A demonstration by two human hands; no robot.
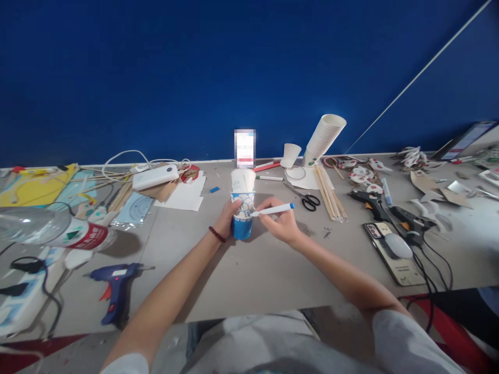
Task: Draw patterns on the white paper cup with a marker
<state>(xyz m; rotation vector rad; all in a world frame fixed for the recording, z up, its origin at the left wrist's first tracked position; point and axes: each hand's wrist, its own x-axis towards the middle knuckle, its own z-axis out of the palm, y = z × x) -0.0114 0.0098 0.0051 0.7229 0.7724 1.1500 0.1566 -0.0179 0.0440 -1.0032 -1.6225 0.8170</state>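
Note:
Near the middle of the table stands a stack of paper cups (pixel 242 227), blue at the bottom, with a blue and white scalloped pattern above and a white cup on top. My left hand (pixel 226 218), with a dark red bead bracelet on the wrist, is closed around the left side of the cups. A white marker with a blue end (pixel 277 209) is pinched in my right hand (pixel 281 222). Its tip points left and meets or nearly meets the patterned cup; exact contact is too small to tell.
Behind the cups a lit phone (pixel 245 149) leans on the blue wall. Scissors (pixel 310 201), wooden sticks (pixel 329 195) and a tall cup stack (pixel 324 139) stand or lie right. A bottle (pixel 88 234) and purple glue gun (pixel 116 288) are left; black glue guns (pixel 368 203) lie right.

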